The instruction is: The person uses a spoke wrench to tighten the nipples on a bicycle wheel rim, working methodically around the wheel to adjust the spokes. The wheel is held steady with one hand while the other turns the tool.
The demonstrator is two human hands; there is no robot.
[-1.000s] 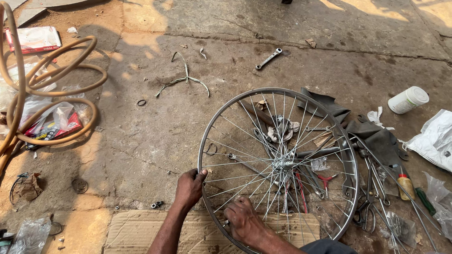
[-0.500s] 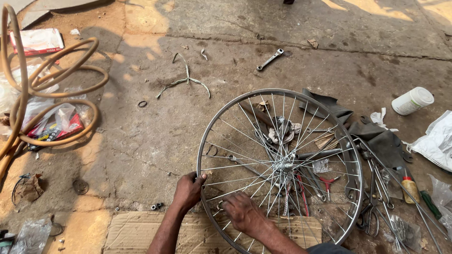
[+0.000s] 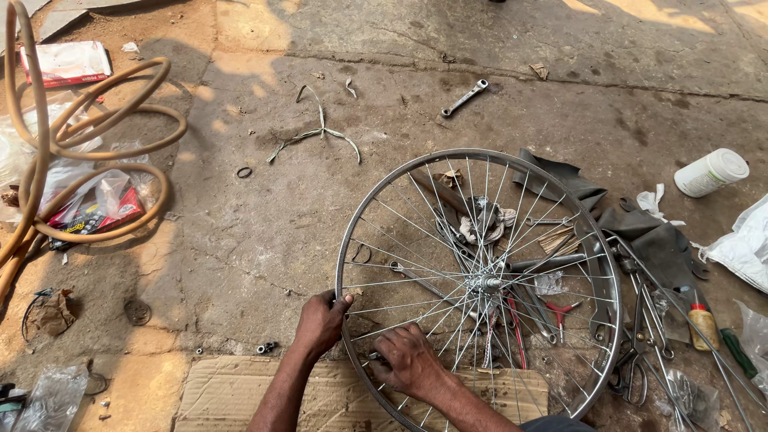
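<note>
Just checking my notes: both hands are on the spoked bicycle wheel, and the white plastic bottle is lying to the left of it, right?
Not quite. In the head view the white plastic bottle lies to the right of the bicycle wheel. Both the left hand and right hand are on it.

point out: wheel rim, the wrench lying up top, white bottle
wheel rim (image 3: 346, 240): head view, on the bare metal hoop at its left edge.
wrench (image 3: 464, 98): head view, on the middle of its shaft.
white bottle (image 3: 710, 172): head view, on the middle of its body, which lies on its side.
</note>
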